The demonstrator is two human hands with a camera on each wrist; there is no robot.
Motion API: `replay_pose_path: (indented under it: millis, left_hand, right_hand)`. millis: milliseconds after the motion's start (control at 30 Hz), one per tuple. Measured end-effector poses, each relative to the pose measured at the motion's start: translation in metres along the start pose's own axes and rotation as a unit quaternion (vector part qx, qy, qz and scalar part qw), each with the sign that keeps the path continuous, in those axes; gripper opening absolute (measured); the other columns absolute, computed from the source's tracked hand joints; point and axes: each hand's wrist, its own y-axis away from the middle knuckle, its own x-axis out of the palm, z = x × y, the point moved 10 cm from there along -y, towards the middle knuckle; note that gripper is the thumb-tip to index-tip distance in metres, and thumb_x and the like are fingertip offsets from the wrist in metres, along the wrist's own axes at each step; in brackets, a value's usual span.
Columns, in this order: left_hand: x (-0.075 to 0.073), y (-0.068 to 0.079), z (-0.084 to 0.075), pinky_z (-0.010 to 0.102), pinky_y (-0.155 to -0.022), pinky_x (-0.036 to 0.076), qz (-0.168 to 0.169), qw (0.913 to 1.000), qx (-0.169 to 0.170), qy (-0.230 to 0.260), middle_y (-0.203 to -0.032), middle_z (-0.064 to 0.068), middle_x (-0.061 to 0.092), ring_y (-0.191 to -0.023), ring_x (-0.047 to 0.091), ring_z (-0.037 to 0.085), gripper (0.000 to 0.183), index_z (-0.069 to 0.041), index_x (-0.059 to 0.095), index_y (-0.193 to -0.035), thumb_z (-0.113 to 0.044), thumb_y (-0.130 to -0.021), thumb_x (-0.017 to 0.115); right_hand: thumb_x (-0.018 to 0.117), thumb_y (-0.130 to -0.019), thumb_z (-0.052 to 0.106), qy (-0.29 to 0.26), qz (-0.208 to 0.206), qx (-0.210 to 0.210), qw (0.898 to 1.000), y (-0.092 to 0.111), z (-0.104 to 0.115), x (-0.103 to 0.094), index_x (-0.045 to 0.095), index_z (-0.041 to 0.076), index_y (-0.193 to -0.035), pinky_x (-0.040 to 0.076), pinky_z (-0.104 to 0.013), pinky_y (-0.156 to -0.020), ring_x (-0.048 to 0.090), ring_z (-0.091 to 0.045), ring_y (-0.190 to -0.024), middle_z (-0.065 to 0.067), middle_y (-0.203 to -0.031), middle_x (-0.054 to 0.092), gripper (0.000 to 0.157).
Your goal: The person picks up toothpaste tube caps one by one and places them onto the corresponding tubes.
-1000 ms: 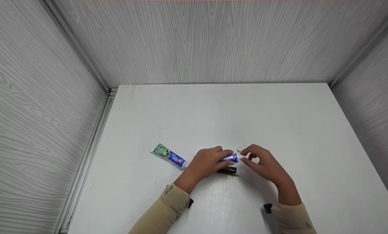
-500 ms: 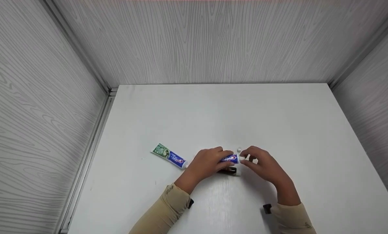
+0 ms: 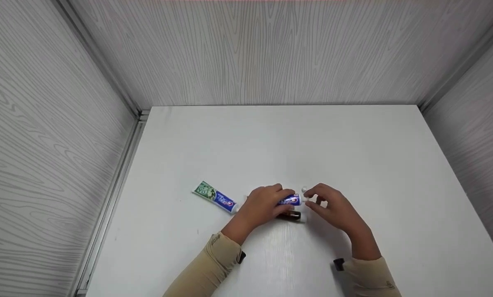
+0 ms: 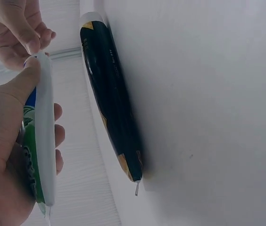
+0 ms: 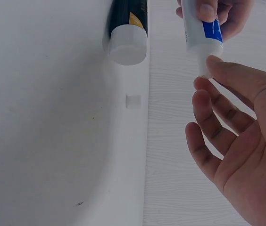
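Observation:
My left hand (image 3: 265,204) grips a blue, green and white toothpaste tube (image 4: 44,127) above the table, its white end toward the right. Thumb and forefinger of my right hand (image 3: 337,208) pinch the small white cap end (image 5: 203,66) of that tube; its exact shape is partly covered by the fingertips. Below the left hand a black toothpaste tube (image 4: 107,94) with a white cap (image 5: 129,46) lies on the table. Another blue and green toothpaste tube (image 3: 215,197) lies to the left, its narrow end near the left wrist.
A small loose white cap (image 5: 133,101) lies on the white table (image 3: 279,144), just beyond the right fingertips in the head view. Wood-grain panels (image 3: 246,53) enclose the table at the back and sides.
Both hands keep nearly the same place. The right fingertips shift slightly at the tube's white end, and the held tube moves slightly left.

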Motion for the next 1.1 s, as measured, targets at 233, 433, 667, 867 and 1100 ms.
replay_pose_path:
  millis: [233, 433, 667, 867, 1100]
  left_hand:
    - [0.0, -0.002, 0.012, 0.033, -0.067, 0.046, 0.002, 0.9999, -0.009, -0.011, -0.092, -0.005, 0.061, -0.075, 0.054, 0.011, 0.037, -0.029, 0.064, -0.127, -0.046, -0.094, 0.063]
    - [0.007, -0.002, 0.024, 0.035, -0.074, 0.046, 0.016, 0.9992, -0.03, -0.02, -0.1, -0.005, 0.061, -0.084, 0.057, 0.015, 0.036, -0.031, 0.062, -0.129, -0.043, -0.095, 0.062]
    - [0.017, -0.003, 0.032, 0.037, -0.081, 0.047, 0.033, 0.9983, -0.043, -0.022, -0.103, -0.004, 0.062, -0.089, 0.058, 0.018, 0.037, -0.031, 0.06, -0.133, -0.039, -0.097, 0.06]
    - [0.023, -0.003, 0.036, 0.039, -0.09, 0.047, 0.039, 0.9977, -0.052, -0.017, -0.106, -0.003, 0.063, -0.095, 0.059, 0.019, 0.037, -0.029, 0.058, -0.135, -0.035, -0.098, 0.06]
    - [0.024, -0.004, 0.038, 0.041, -0.098, 0.045, 0.028, 0.9985, -0.047, 0.002, -0.111, 0.0, 0.063, -0.103, 0.06, 0.02, 0.033, -0.024, 0.063, -0.13, -0.028, -0.097, 0.063]
  right_hand:
    - [0.072, -0.091, 0.02, 0.008, -0.015, 0.026, 1.0, 0.001, -0.006, -0.006, 0.07, 0.018, -0.111, 0.053, -0.043, -0.075, 0.06, -0.006, -0.078, 0.007, -0.109, 0.067, 0.02]
    - [0.071, -0.092, 0.023, 0.039, -0.034, 0.044, 0.998, 0.002, -0.014, -0.01, 0.069, 0.018, -0.111, 0.051, -0.04, -0.072, 0.06, -0.007, -0.078, -0.001, -0.105, 0.068, 0.02]
    - [0.071, -0.092, 0.028, 0.074, -0.048, 0.101, 0.991, 0.004, -0.03, -0.012, 0.068, 0.017, -0.114, 0.046, -0.032, -0.069, 0.059, -0.011, -0.077, -0.002, -0.105, 0.067, 0.025]
    - [0.07, -0.092, 0.029, 0.072, -0.04, 0.122, 0.989, 0.006, -0.037, -0.009, 0.067, 0.015, -0.116, 0.047, -0.032, -0.069, 0.059, -0.012, -0.078, -0.002, -0.105, 0.067, 0.028]
    - [0.069, -0.093, 0.029, 0.065, -0.046, 0.119, 0.99, 0.006, -0.039, -0.011, 0.068, 0.016, -0.114, 0.047, -0.034, -0.071, 0.061, -0.012, -0.08, 0.0, -0.104, 0.067, 0.025]
